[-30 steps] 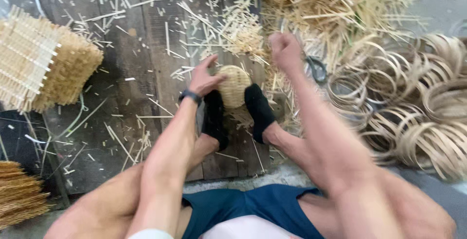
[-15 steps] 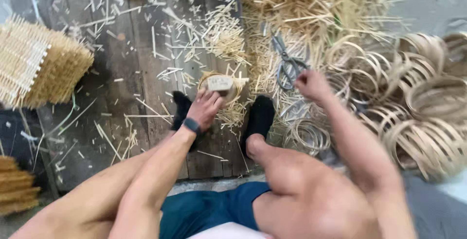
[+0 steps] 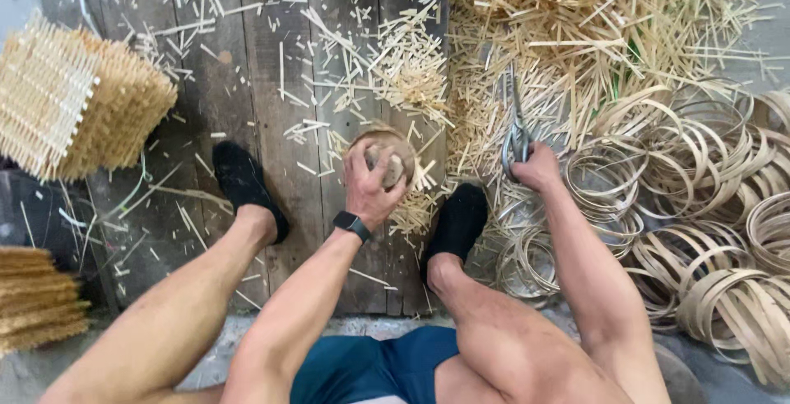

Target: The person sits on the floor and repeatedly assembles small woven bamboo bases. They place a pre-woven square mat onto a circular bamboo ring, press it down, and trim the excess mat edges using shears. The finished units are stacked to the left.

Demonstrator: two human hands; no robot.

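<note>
No packages, labels or signs in view. We see dark wooden planks (image 3: 247,83) as the work surface, littered with pale bamboo offcuts (image 3: 411,67); the planks end at a front edge just ahead of our shorts, and the barest strip lies between our two black-socked feet (image 3: 240,182). A square woven basket stack (image 3: 78,108) sits at the left edge, and a bundle of flat strips (image 3: 33,301) lies low left. To the right a thick heap of splints (image 3: 592,25) sits above piles of coiled bamboo hoops (image 3: 708,206), crowding that side.

Our left hand (image 3: 372,180), wrist wearing a black watch (image 3: 351,225), is curled over a small round woven piece (image 3: 385,150) resting on the planks between the feet, fingers clasped on its top. Our right hand (image 3: 536,165) is closed around the handles of metal scissors (image 3: 514,128), blades pointing away, at the hoops' edge.
</note>
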